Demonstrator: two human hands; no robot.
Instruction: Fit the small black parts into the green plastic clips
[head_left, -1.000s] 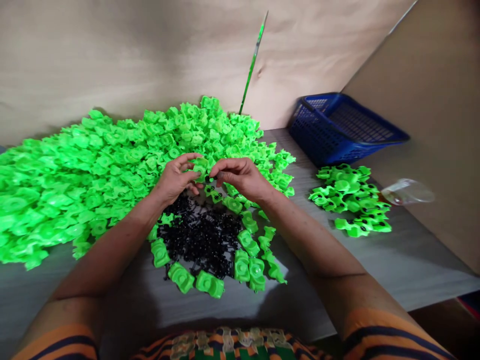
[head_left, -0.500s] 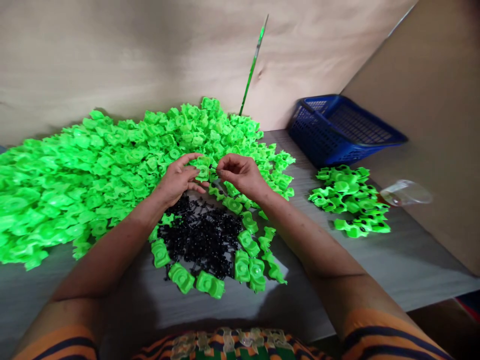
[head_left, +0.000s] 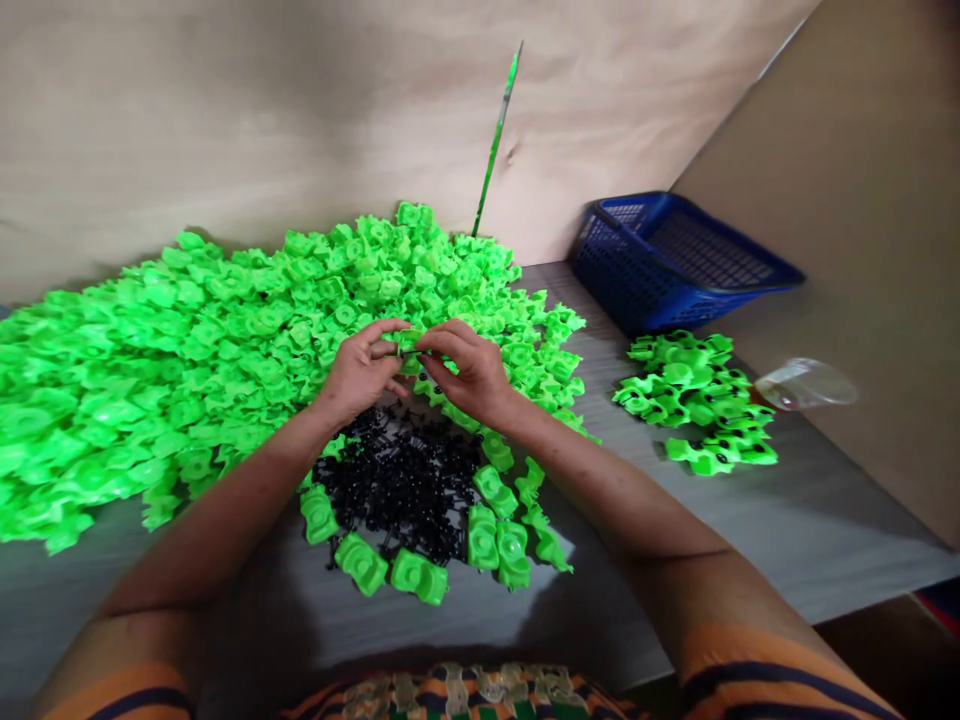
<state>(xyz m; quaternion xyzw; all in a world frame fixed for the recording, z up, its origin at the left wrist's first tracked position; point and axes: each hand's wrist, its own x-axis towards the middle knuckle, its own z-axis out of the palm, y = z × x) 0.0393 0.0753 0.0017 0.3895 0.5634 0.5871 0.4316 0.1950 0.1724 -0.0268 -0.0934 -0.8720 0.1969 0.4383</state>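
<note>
I see both hands brought close together, fingertips nearly meeting, just above the near edge of the big green heap (head_left: pixel 225 350). The left hand (head_left: pixel 365 372) is narrowed around a green piece (head_left: pixel 412 337), its fingers bent and a little apart, the lower ones reaching out beneath; much of the piece is hidden from me by fingers. The right hand (head_left: pixel 471 372) is closed to a pinch, thumb and forefinger tips at a thin black pin (head_left: pixel 409 352) that lies against the piece. I cannot tell whether the pin is seated in it or only touching.

From my camera the forearms rise from the lower corners and slant inward. The left wrist is nearly straight, with the fingers pointing to the right; the right hand points left, its knuckles up and its fingers bent.

Below the hands I have a dark pile of pins (head_left: pixel 401 480) on the table (head_left: pixel 817 540), edged on the near and right sides by loose shells (head_left: pixel 420 574). Well to the right sits a small cluster (head_left: pixel 690 385) of green pieces with black parts showing, near a clear cup (head_left: pixel 810 384); the blue basket (head_left: pixel 667 300) stands tilted behind it.
</note>
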